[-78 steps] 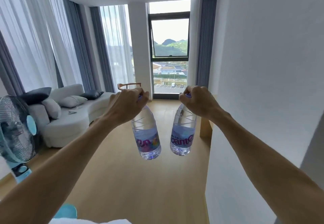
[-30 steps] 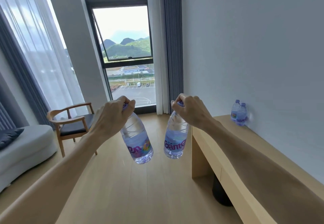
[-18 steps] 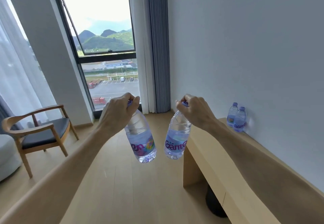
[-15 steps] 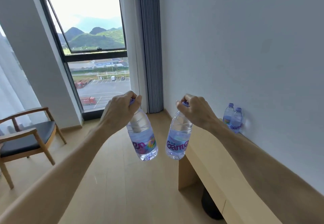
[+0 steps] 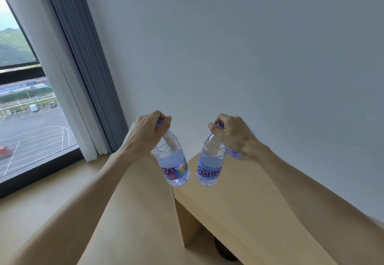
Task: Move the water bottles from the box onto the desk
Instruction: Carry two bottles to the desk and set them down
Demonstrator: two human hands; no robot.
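Half a second on, the view has swung right and closer: the chair is gone from sight and the wooden desk (image 5: 239, 208) now lies right below the raised arms. Left hand (image 5: 145, 133) grips the cap end of the left water bottle (image 5: 173, 162), which hangs tilted over the floor at the desk's near corner. Right hand (image 5: 233, 136) holds the neck of the right water bottle (image 5: 209, 164), marked "Gante", hanging above the desktop without touching it. Behind the right wrist, a bit of another bottle's label (image 5: 234, 152) peeks out by the white wall (image 5: 249, 46). Grey curtain (image 5: 83, 61) and window (image 5: 25, 119) stand at left.
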